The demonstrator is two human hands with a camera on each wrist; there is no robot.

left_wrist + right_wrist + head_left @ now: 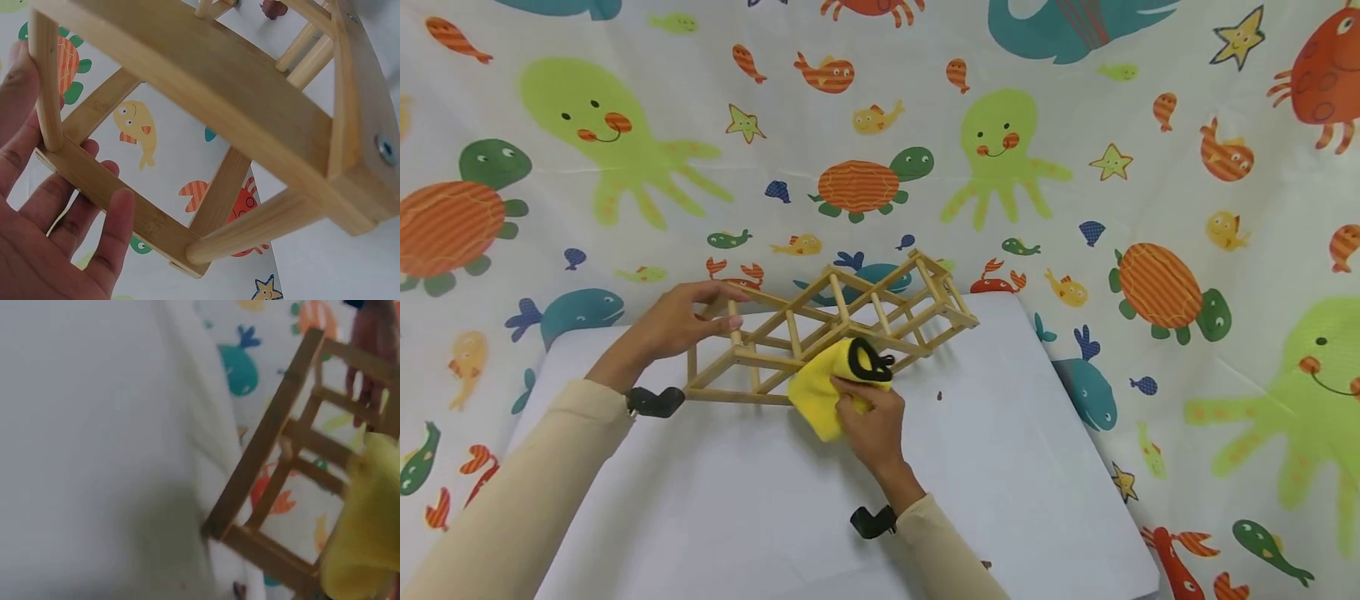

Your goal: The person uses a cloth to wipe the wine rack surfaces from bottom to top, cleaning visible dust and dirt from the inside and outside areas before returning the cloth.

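Observation:
A light wooden rack (842, 310) of flat slats and round dowels, joined in a row of diamond-shaped cells, stands on the white table. My left hand (688, 318) grips its left end; in the left wrist view, the thumb and fingers of this hand (69, 219) are around a dowel and the slat beside it. With my right hand (874, 417) I hold a yellow cloth (820, 387) with black edging against the front of the rack near its middle. The cloth (365, 531) is blurred at the right of the right wrist view and covers part of the frame.
The white tabletop (730, 500) spreads in front of the rack. Behind it hangs a curtain (910, 108) printed with sea animals. A small dark speck (939, 396) lies on the table right of the cloth. Each wrist wears a small black camera.

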